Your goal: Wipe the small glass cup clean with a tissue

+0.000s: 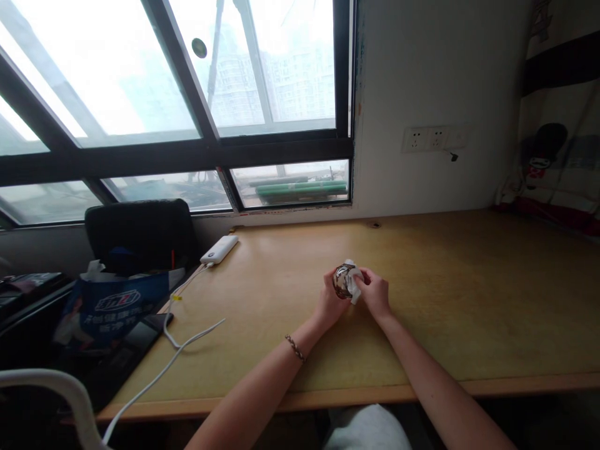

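Observation:
My left hand (329,301) is wrapped round a small, rounded, shiny object (342,281) with a brown and silvery pattern; its exact kind I cannot make out. A crumpled white tissue (355,289) lies against the object's right side. The fingers of my right hand (375,291) pinch this tissue and press it to the object. Both hands are close together over the middle of the wooden table (281,350), with a braided bracelet (295,348) on the left wrist.
A white power bank (219,249) with a white cable (187,341) lies at the table's left edge. Beyond that edge are a black chair (140,231) and a blue bag (112,309). Wall sockets (426,139) are behind the table, beside a window. A patterned curtain (562,119) hangs at right.

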Demonstrator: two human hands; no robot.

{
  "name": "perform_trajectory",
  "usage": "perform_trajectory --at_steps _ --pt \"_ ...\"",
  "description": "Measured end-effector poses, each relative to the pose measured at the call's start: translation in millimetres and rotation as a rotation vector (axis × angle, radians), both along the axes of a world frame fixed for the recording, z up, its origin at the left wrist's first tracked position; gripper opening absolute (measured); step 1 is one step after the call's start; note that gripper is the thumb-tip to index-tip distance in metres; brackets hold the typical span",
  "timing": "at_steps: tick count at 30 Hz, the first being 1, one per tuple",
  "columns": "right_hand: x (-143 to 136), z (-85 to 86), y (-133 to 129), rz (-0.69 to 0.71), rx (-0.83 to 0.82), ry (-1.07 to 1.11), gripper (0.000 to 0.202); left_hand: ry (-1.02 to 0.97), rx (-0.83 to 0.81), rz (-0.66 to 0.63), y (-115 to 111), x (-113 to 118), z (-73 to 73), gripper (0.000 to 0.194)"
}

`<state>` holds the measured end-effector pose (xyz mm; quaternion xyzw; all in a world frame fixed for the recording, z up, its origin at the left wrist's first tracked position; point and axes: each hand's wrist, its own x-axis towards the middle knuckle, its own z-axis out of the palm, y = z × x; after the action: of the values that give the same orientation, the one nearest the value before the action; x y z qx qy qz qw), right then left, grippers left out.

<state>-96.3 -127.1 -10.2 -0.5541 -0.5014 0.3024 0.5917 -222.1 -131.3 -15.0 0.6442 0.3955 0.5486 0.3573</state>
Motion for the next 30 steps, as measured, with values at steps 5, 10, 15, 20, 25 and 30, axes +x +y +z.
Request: perform_trajectory --at_steps 5,10,15,20,25,30 --pt "-2 -7.7 4 0.335 -0.276 0.423 0.025 -0.016 0.008 -0.051 0 -2 1.3 0.069" --pt "-2 -12.5 5 0.334 -0.375 0.454 0.021 -0.078 -0.042 -0.178 2 -1 0.0 0.074" --pt "2 -1.7 -1 -0.027 -0.136 -0.24 0.025 -0.189 -0.218 -0.316 4 -3 4.7 0.079" --pt "4 1.8 -2 -0.07 -0.026 -0.359 0.032 -0.24 -0.358 -0.363 7 -11 13.9 0.078" --pt "-5 -5.4 -2 0.352 -0.275 0.184 0.033 -0.296 -0.399 -0.348 10 -16 13.4 0.066" --pt "-10 -5.8 -5 0.426 -0.365 0.297 0.027 -0.236 -0.442 -0.309 12 -18 10.0 0.046"
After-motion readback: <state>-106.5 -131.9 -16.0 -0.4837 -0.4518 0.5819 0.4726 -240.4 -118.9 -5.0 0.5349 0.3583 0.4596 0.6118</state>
